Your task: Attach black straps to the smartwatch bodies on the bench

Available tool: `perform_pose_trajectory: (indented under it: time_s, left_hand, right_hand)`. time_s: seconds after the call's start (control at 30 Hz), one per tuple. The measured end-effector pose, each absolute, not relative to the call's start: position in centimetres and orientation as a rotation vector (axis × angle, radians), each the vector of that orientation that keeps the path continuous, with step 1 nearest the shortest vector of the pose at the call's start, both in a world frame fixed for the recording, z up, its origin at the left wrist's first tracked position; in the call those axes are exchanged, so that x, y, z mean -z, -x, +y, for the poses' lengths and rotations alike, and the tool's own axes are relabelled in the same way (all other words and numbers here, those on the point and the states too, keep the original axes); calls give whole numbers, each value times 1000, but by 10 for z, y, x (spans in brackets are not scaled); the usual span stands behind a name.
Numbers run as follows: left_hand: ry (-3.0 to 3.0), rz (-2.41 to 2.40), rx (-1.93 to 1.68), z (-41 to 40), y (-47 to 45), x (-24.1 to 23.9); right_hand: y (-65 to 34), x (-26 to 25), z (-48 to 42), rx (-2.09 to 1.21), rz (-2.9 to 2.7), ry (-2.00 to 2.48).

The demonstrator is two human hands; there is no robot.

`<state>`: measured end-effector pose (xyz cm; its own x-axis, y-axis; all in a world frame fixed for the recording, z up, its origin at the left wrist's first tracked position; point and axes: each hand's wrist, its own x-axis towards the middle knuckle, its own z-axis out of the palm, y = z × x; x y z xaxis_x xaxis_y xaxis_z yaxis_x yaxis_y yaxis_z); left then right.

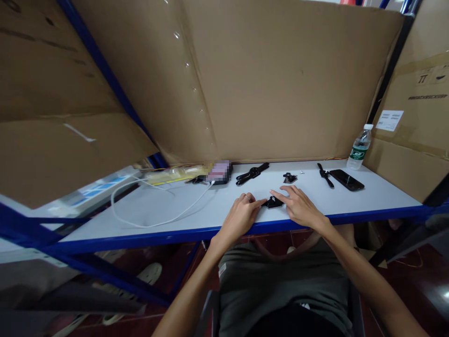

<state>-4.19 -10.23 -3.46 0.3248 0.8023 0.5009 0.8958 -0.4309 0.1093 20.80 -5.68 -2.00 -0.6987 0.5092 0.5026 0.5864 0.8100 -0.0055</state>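
Observation:
A small black watch body (272, 202) lies on the white bench top (168, 206) near its blue front edge. My left hand (242, 214) has its fingers curled and pinches the piece's left side. My right hand (298, 206) rests on the piece's right side with its fingers stretched over it. Further back lie a black smartwatch with strap (251, 173), a small black part (289, 178) and a loose black strap (325, 176).
A black phone (346, 179) and a water bottle (359, 148) stand at the right. A blurred pink device (219, 172) with a white cable (154, 219) sits at the back left. Cardboard sheets (273, 79) wall in the bench behind and at both sides.

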Motion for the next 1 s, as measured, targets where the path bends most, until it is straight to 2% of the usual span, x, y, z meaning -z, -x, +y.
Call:
perform_pose_trajectory:
  time_s: [0.47,1.0]
  left_hand:
    - [2415,-1558,733,-101,44,36]
    - [2420,-1569,733,-102,44,35]
  right_hand:
    - [-207,18,-60,253,-2476,846]
    - [-207,15,-59,108,-2527,820]
